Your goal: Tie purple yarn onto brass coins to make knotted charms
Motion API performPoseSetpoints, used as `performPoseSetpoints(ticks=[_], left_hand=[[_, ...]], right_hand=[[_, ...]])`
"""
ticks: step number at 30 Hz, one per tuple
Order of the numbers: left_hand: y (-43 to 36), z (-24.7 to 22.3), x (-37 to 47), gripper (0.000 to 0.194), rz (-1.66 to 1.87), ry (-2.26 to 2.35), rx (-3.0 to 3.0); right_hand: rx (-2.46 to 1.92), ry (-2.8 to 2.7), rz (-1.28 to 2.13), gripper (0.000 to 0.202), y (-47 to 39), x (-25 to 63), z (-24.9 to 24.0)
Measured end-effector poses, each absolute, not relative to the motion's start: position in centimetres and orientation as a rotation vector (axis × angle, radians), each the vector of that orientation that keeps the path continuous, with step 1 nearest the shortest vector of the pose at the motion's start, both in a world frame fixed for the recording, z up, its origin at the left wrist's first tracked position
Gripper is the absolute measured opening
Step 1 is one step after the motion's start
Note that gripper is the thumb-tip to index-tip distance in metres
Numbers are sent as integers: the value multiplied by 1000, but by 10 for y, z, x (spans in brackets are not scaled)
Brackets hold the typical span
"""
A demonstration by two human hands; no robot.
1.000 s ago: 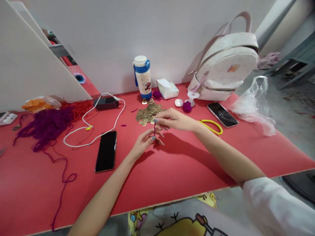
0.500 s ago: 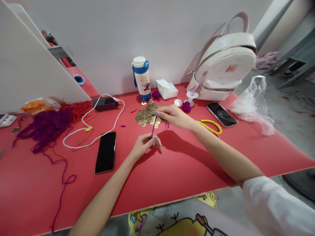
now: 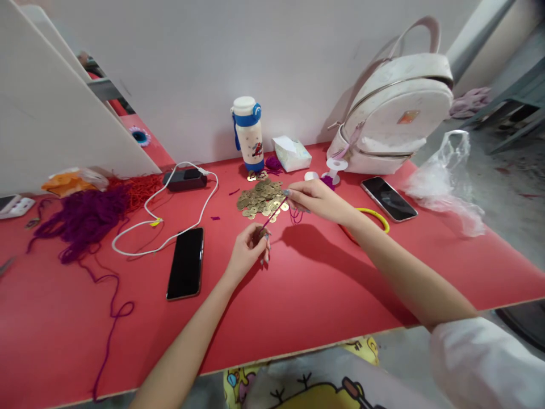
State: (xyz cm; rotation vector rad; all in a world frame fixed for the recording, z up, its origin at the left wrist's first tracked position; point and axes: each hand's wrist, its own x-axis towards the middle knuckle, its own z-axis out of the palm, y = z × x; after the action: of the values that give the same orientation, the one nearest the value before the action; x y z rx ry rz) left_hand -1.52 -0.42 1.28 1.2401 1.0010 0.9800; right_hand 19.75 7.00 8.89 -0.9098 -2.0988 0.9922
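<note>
A purple cord [image 3: 274, 212] runs taut at a slant between my two hands. My left hand [image 3: 250, 248] is closed on its lower end, and a small dark round piece shows at those fingers. My right hand [image 3: 313, 199] pinches the upper end between thumb and forefinger, to the right of the coins. Thin purple loops [image 3: 297, 215] hang below my right hand. Just beyond my hands lies a pile of brass-coloured holed coins [image 3: 260, 196] on the red table [image 3: 272, 307].
Behind the coins stand a bottle [image 3: 248, 133], a tissue pack [image 3: 293, 154] and a white spool [image 3: 336, 165]. Phones [image 3: 186, 264] [image 3: 389, 199] lie on both sides. A white cable [image 3: 150, 251] and purple yarn [image 3: 85, 218] are left; a backpack [image 3: 395, 113] and yellow ring [image 3: 377, 213] right.
My right hand has moved right, away from my left hand, and the cord now slants more and looks longer. My left hand has shifted slightly left. The whole view has shifted a little.
</note>
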Motion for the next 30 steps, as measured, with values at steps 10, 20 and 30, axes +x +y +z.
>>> performPoseSetpoints(ticks=[10,20,30], left_hand=[[-43,20,-50,6,660,1486,1623],[-13,33,-54,16,405,1291,2229],[20,29,-40,6,279,872,2204]], right_hand=[[-1356,-2550,669,30,27,254,53],[-1025,-2549,547,25,21,216,29],[-1036,-2381,637,10,25,203,-3]])
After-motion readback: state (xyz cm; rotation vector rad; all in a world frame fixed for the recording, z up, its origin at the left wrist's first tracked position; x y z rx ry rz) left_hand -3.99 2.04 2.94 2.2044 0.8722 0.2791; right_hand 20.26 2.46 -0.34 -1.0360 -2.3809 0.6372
